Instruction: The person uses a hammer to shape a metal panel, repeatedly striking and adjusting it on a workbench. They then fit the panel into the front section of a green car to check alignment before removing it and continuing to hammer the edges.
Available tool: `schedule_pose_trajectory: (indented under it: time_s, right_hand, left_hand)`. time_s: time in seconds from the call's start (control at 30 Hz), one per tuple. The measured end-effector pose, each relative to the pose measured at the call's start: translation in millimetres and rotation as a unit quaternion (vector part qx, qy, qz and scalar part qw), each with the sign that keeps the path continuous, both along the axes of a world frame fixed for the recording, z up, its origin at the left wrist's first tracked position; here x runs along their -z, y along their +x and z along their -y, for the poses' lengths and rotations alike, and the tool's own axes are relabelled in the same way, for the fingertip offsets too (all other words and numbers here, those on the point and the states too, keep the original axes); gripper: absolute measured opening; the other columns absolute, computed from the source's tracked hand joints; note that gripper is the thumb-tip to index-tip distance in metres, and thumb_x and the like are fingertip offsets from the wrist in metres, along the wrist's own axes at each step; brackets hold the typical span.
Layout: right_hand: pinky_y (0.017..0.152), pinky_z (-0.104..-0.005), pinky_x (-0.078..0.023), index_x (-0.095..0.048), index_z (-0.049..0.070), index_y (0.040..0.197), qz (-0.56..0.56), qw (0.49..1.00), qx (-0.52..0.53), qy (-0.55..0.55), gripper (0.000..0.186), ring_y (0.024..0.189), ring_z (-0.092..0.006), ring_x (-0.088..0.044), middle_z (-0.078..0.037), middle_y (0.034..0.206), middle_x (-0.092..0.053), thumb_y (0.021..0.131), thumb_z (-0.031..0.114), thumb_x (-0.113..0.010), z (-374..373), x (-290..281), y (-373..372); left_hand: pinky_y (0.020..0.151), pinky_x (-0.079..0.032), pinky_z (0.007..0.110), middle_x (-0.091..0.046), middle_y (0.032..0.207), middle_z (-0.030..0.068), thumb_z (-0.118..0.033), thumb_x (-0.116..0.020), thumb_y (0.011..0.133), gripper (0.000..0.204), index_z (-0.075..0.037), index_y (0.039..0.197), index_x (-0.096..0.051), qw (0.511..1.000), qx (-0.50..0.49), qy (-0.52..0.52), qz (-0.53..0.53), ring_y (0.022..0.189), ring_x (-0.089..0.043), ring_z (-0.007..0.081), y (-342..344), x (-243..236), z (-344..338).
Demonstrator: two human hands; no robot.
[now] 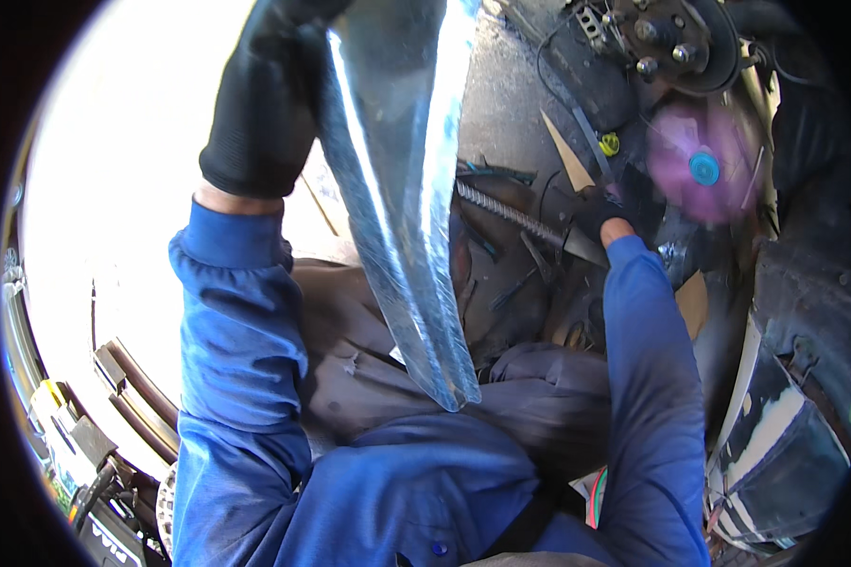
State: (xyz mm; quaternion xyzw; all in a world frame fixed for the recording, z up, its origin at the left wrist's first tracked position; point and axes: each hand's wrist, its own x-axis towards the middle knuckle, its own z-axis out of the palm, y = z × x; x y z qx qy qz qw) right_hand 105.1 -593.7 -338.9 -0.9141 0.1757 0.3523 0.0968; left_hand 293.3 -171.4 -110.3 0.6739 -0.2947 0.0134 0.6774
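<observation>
My left hand (272, 104), in a black glove, holds a bent piece of shiny sheet metal (411, 227) by its left side near the top of the view. The metal is creased lengthwise, narrows to a blunt tip over my lap and has scratched edges. My right hand (598, 214), in a dark glove, reaches down among things on the ground. Its fingers blend into the dark background, so their grip does not show. Close to it lie a ribbed metal rod (511, 214), a pointed tan strip (567, 151) and a small yellow item (609, 144).
At the upper right sits a wheel hub with studs (667, 42). Below it is a blurred pink fan (704, 165) with a blue centre. A worn dark panel (775, 454) stands at the lower right. Boxes and tools (95, 472) fill the lower left.
</observation>
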Motion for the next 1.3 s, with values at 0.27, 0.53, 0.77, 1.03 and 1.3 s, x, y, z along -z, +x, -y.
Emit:
schedule_pose_trajectory:
  time_s: [0.27, 0.53, 0.77, 1.03, 1.3]
  right_hand:
    - [0.119, -0.0567, -0.029, -0.023, 0.008, 0.160, 0.308, 0.935, -0.152, 0.088, 0.100, 0.142, -0.0449, -0.040, -0.029, 0.154, -0.039, 0.086, 0.056, -0.069, -124.4, -116.1, 19.3]
    - [0.114, -0.0699, -0.022, -0.020, 0.013, 0.162, 0.262, 0.941, -0.213, -0.013, 0.102, 0.136, -0.0476, -0.039, -0.027, 0.149, -0.038, 0.083, 0.054, -0.070, -200.3, -117.3, 31.5]
    - [0.114, -0.0624, -0.028, -0.036, 0.005, 0.154, 0.104, 0.979, -0.172, 0.022, 0.088, 0.134, -0.0448, -0.043, -0.026, 0.143, -0.046, 0.085, 0.049, -0.068, -191.2, -153.2, 42.3]
    - [0.102, -0.0374, -0.048, -0.041, 0.000, 0.152, 0.212, 0.894, 0.121, 0.376, 0.063, 0.118, -0.0258, -0.061, -0.017, 0.133, -0.061, 0.095, 0.016, -0.063, -118.5, -223.8, -38.3]
    - [0.102, -0.0358, -0.048, -0.046, -0.004, 0.146, 0.306, 0.775, 0.201, 0.515, 0.056, 0.114, -0.0196, -0.062, -0.013, 0.125, -0.064, 0.094, 0.006, -0.062, -116.3, -267.3, -92.1]
  left_hand:
    - [0.080, -0.053, 0.030, -0.073, 0.104, 0.0061, -0.022, -0.049, 0.104, 0.032, -0.007, 0.118, -0.074, 0.993, -0.023, 0.117, -0.008, 0.089, -0.067, 0.0160, -22.7, -29.9, 17.6]
    - [0.082, -0.053, 0.033, -0.070, 0.100, 0.0087, -0.024, -0.057, 0.100, 0.028, -0.004, 0.108, -0.075, 0.996, -0.007, 0.039, -0.083, 0.090, -0.067, 0.0200, -25.4, -38.6, 23.7]
    - [0.082, -0.054, 0.034, -0.067, 0.095, 0.0085, -0.027, -0.057, 0.101, 0.030, -0.003, 0.107, -0.073, 0.994, 0.015, -0.028, -0.101, 0.092, -0.067, 0.0212, -26.3, -25.7, 23.6]
    - [0.071, -0.054, 0.029, -0.063, 0.092, 0.0081, -0.038, -0.062, 0.098, 0.043, 0.001, 0.115, -0.067, 0.957, 0.093, -0.051, -0.270, 0.085, -0.065, 0.0180, -38.9, -30.8, 22.2]
    - [0.089, -0.052, 0.035, -0.066, 0.104, 0.0112, -0.047, -0.061, 0.098, 0.056, 0.003, 0.122, -0.063, 0.991, 0.087, -0.021, -0.096, 0.097, -0.065, 0.0217, -32.9, -28.2, 44.1]
